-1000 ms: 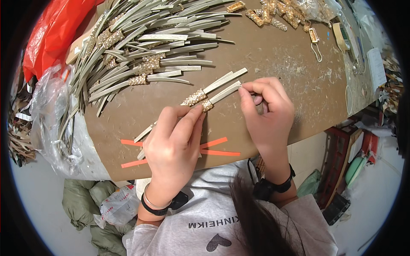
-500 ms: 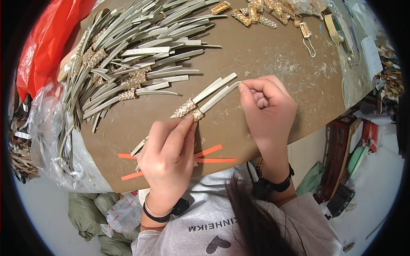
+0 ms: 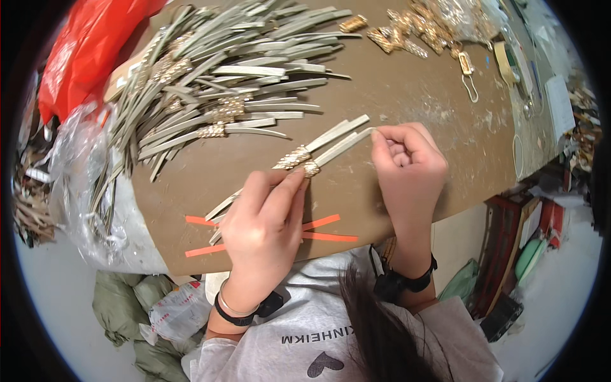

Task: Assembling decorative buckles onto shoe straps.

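Note:
My left hand (image 3: 264, 219) pinches a gold, textured slide (image 3: 311, 168) threaded on a pale grey-beige strap (image 3: 344, 146). That strap's far tip is nipped between the thumb and index finger of my right hand (image 3: 410, 159), whose other fingers curl in. Right beside it on the table lies a second strap (image 3: 340, 132) with a similar gold slide (image 3: 293, 157). Orange strips (image 3: 330, 237) cross on the brown tabletop under my left hand, which hides their middle and the near part of the held strap.
A large heap of similar straps (image 3: 248, 71) with gold slides covers the far left. Loose gold pieces (image 3: 401, 32) lie at the back, near a tape roll (image 3: 505, 63). A red plastic bag (image 3: 89, 57) and clear plastic (image 3: 79, 172) sit at the left edge.
The whole view has shifted a little, so the table things appear farther right. My hands keep nearly the same hold on the strap and slide.

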Action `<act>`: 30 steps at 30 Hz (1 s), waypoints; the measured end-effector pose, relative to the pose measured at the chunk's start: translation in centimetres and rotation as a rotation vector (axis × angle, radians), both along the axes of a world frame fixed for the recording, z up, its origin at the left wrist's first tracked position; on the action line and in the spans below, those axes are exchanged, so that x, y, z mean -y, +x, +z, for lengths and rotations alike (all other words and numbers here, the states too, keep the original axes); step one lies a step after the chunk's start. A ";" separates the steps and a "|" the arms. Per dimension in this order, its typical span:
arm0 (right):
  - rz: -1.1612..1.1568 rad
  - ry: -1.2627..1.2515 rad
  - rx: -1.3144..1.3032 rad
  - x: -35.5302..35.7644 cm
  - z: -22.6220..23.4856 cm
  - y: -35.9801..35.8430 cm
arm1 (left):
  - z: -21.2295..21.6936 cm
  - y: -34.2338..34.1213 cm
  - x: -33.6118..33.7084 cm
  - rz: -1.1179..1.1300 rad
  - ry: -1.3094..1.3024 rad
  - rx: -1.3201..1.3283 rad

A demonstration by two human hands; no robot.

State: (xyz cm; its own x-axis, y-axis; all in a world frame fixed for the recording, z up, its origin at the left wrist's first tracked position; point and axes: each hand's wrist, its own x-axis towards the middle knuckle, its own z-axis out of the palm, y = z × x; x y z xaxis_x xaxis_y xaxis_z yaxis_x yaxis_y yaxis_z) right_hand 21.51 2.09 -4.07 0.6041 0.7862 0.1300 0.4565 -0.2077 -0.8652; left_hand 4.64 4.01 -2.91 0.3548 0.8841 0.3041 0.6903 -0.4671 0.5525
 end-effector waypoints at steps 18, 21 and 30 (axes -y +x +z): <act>0.211 0.089 -0.238 1.6 1.0 1.2 | 4.1 -9.3 -14.2 0.107 0.436 -0.176; 0.174 0.101 -0.208 2.2 0.9 2.2 | 4.1 -14.6 -12.8 0.256 0.470 -0.077; 0.190 0.094 -0.267 2.2 1.7 0.5 | 1.1 -32.8 -9.8 0.450 0.086 -0.288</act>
